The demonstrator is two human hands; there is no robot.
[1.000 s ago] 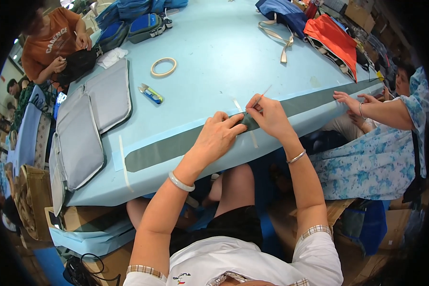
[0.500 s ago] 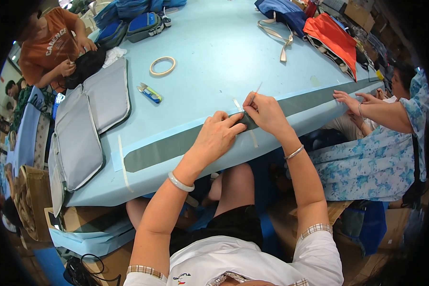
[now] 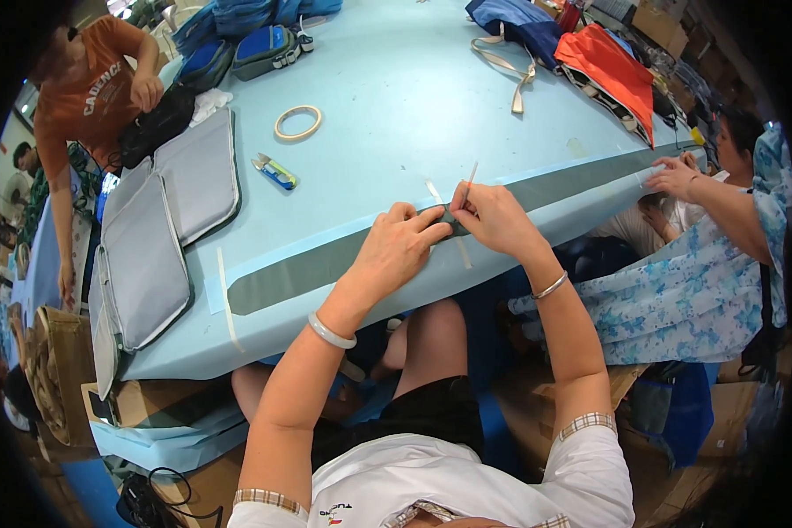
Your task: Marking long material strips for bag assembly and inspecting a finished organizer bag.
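A long dark green fabric strip [image 3: 317,264] runs along the near edge of the light blue table, over a paler blue border. My left hand [image 3: 400,242] rests on the strip with bent fingers, thumb and forefinger closed around a small dark spot; what they hold is too small to make out. Just right of it, my right hand [image 3: 495,220] pinches a thin pale stick [image 3: 473,172], slanted upward, its lower end hidden by the fingers. Pieces of whitish tape [image 3: 433,192] cross the strip beside my hands, and another tape [image 3: 227,295] lies at its left end.
Thread snips [image 3: 275,172] and a tape roll [image 3: 298,122] lie beyond my left hand. Grey padded panels [image 3: 145,264] cover the left edge; blue bags [image 3: 268,48] and an orange bag [image 3: 607,75] stand farther back. Co-workers are at the left and right.
My hands stay nearly in place, with the stick tilted more upright. The co-worker at left has lowered one arm; the co-worker's hands at right have drawn back along the strip.
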